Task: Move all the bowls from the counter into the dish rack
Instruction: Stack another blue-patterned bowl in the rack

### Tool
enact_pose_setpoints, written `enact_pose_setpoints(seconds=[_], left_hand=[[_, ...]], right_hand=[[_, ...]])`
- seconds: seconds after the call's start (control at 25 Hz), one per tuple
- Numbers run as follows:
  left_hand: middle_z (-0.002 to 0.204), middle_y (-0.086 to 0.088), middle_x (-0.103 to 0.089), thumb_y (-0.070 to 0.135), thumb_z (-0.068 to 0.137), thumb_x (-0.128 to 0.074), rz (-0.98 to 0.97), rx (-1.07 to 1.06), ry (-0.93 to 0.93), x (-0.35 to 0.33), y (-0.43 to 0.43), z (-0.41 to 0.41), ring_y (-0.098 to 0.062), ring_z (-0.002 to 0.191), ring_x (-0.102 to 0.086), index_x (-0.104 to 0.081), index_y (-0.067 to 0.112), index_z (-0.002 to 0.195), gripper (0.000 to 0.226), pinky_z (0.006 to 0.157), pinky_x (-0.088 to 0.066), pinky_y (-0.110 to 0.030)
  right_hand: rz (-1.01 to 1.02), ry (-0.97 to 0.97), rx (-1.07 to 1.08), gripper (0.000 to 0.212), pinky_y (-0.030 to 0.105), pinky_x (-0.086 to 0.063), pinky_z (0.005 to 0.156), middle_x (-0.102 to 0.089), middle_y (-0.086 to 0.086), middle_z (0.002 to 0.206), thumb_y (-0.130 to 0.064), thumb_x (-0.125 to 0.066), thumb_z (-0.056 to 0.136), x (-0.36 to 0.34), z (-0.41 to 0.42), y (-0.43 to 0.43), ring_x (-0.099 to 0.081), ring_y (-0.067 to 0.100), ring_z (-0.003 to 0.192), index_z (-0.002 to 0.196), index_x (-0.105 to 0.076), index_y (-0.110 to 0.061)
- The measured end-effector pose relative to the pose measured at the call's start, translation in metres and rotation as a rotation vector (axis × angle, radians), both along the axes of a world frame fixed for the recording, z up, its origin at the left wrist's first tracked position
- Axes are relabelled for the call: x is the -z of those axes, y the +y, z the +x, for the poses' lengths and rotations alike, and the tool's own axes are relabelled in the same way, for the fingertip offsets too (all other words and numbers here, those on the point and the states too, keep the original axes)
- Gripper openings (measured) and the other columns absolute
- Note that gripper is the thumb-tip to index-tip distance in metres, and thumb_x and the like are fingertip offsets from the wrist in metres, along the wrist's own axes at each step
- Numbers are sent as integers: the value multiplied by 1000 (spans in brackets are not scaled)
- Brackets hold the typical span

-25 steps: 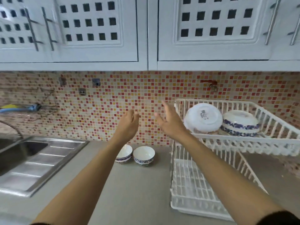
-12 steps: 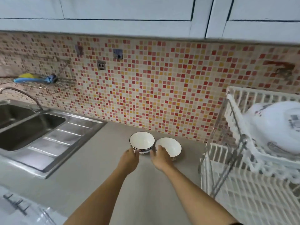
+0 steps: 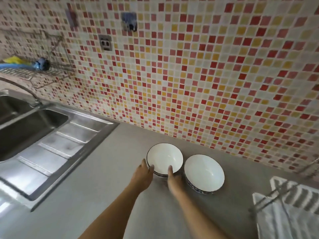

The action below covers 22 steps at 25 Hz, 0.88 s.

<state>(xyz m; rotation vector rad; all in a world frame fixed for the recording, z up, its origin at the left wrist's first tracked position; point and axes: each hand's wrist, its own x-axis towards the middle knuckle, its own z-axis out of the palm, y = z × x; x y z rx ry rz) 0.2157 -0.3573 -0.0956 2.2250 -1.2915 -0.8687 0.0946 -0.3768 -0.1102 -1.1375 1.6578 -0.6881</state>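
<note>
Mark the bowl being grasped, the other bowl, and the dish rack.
left bowl (image 3: 164,156): head view, white inside.
right bowl (image 3: 204,172): head view, white inside.
dish rack (image 3: 293,194): head view, white slatted top edge.

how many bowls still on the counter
2. The left bowl sits between both hands; the right bowl stands just beside it, nearer the dish rack. The rack is mostly out of view.

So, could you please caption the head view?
Both hands, left hand and right hand, grip the left bowl on the counter.
</note>
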Motion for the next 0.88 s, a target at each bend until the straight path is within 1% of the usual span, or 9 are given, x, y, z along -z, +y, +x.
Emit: enact_pose_setpoints(seconds=[0.16,0.28,0.36,0.48,0.56,0.64,0.72,0.8,0.88], left_hand=[[153,-20,-30,35,99,-36,-19,-25,105,4,-6,-5,-33,141,-30,-13,4,151,64,113,-25,-38],[157,-20,-21,36,100,-35,-70,-81,128,-6,4,-1,-31,145,-21,-9,2,151,66,116,-19,-36],[155,-20,-24,36,100,-35,-98,-97,130,-17,17,6,-31,144,-24,-12,4,151,65,115,-20,-37],[147,-20,-41,41,99,-32,-156,-81,123,-48,46,13,-35,134,-40,-16,17,151,59,109,-31,-41],[140,-22,-47,47,98,-28,-218,-108,172,-78,74,11,-37,125,-47,-23,25,147,54,106,-39,-45],[138,-20,-48,56,95,-23,-311,-166,238,-111,111,6,-37,121,-49,-33,26,139,54,104,-41,-49],[145,-13,-42,73,85,-21,-406,-208,341,-144,147,-3,-35,128,-45,-32,28,138,71,105,-40,-54],[149,-4,-36,82,76,-23,-539,-201,451,-175,183,-16,-32,135,-39,-28,32,140,81,106,-38,-58],[144,-6,-40,77,77,-29,-708,-153,545,-209,214,-35,-31,132,-41,-32,27,133,75,103,-41,-58]], right_hand=[[130,-244,102,39,33,-52,86,-60,9,119,-21,-54,79,16,10,-14,-59,29,106,117,-50,-13],[141,-302,74,37,52,-53,89,-65,16,115,-31,-52,60,77,8,-21,-64,35,103,95,-52,-17],[144,-382,3,37,53,-55,85,-59,21,121,-20,-51,68,67,3,-2,-60,38,108,104,-50,-14],[104,-516,-94,52,31,-61,59,-43,10,129,9,-35,85,-16,-11,52,-49,36,120,131,-31,-14],[26,-519,-176,61,28,-60,62,-42,1,130,12,-35,85,-41,-23,75,-47,28,119,134,-28,-25],[-97,-548,-226,61,34,-59,76,-46,-6,128,9,-41,87,-73,-34,109,-48,19,115,129,-30,-35],[-215,-590,-274,48,41,-54,87,-51,-12,123,-10,-52,91,-109,-46,147,-53,12,110,120,-33,-44],[-342,-599,-307,39,41,-50,92,-52,-14,122,-44,-60,82,-152,-63,188,-55,8,109,112,-36,-50],[-467,-611,-350,48,35,-49,93,-51,-15,121,-53,-61,68,-192,-86,222,-54,7,110,108,-35,-52]])
